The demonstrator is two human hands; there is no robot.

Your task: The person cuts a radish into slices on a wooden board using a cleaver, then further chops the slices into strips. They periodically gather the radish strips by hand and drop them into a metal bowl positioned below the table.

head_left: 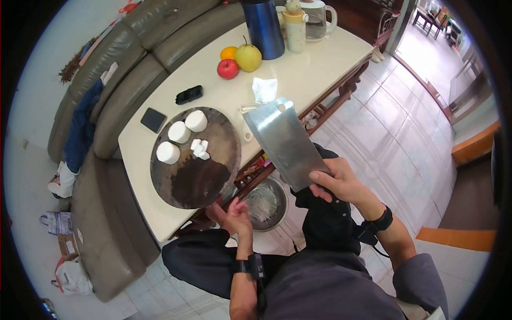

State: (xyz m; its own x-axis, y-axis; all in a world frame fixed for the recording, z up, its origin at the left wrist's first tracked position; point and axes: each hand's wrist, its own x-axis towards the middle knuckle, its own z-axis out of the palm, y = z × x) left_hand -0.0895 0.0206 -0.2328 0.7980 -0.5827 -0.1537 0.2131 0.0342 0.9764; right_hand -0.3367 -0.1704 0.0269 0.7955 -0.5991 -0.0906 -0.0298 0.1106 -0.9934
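My right hand (337,182) is closed round the handle end of a wide cleaver (284,141), its blade raised beside the table with the flat face towards me. My left hand (234,217) holds nothing, fingers loosely apart, just off the near edge of a round dark chopping board (226,144). On that board lie three thick white round chunks (180,132) and a small cluster of cut white pieces (200,149). A dark wet patch covers the board's near part.
The pale table (154,198) also holds a phone (153,120), a black object (189,95), a peeler (247,133), white tissue (264,89), a red apple (228,69), a pear (249,57) and a blue flask (264,29). A metal basin (282,194) stands on the floor.
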